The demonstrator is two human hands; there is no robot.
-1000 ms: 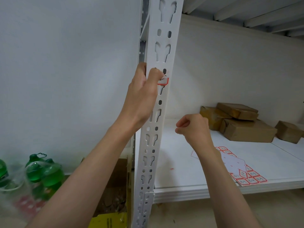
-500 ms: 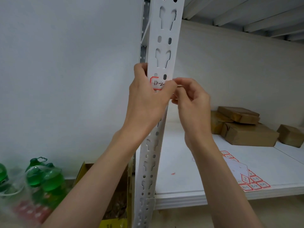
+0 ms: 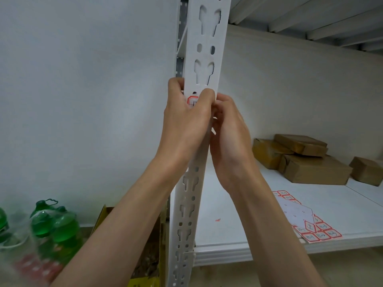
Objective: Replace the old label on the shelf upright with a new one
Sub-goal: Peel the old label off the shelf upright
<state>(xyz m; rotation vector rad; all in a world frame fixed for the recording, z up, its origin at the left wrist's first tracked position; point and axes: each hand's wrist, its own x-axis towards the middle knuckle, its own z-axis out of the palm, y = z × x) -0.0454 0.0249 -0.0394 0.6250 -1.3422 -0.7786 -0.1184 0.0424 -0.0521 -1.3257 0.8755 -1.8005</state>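
Up at chest height both hands work on the white perforated metal shelf upright (image 3: 204,59). Left hand (image 3: 184,123) wraps the upright's left edge, fingers curled round behind it, thumb (image 3: 205,98) pressing across the front onto a small white label with a red border (image 3: 191,100); only the label's left part shows, with some handwriting, rest hidden under the thumb. Right hand (image 3: 228,129) sits just beside on the upright's right edge, fingers curled in and touching the left thumb; whether it pinches the label's edge or anything else, cannot tell, fingertips hidden. White shelf board (image 3: 238,204) to the right carries a sheet of red-bordered white stickers (image 3: 306,222) near its front edge, several handwritten, some spots peeled blank. Stacked brown cardboard parcels (image 3: 300,158) sit further back on the shelf. A tiny red scrap (image 3: 217,220) lies on the board near the upright. Lower left: green plastic bottles (image 3: 53,226) in clear wrap, and a yellow cardboard box (image 3: 145,262) just left of the upright's base.
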